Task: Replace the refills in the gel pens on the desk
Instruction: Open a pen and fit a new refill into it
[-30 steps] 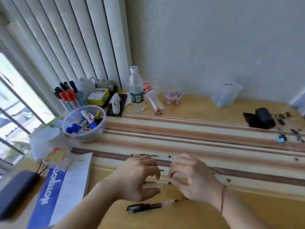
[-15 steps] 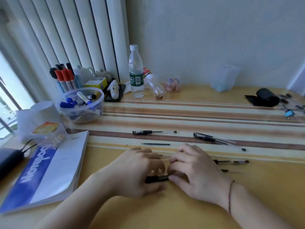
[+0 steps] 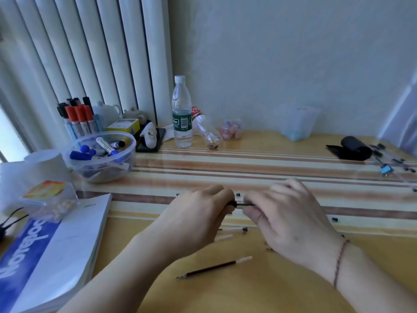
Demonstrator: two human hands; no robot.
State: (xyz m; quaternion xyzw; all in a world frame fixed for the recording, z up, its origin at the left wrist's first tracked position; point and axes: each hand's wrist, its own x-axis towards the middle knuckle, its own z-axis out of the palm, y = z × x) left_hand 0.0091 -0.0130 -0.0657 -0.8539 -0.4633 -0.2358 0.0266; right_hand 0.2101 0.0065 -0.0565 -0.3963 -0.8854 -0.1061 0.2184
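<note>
Left hand [image 3: 198, 219] and right hand [image 3: 286, 219] pinch a thin black gel pen refill [image 3: 244, 204]; it looks light, bendy: grip near ends.

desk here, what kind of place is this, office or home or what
Probably a home or office study desk by a window: whiteboard markers standing in a holder, a blue notebook lying on the wooden desk, and vertical blinds behind. Small teapots at the back hint at home.

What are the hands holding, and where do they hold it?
Both hands hold one thin dark pen part, likely a refill. The left hand pinches its left end, the right hand its right end; only the short middle stretch shows between the fingers.
</note>
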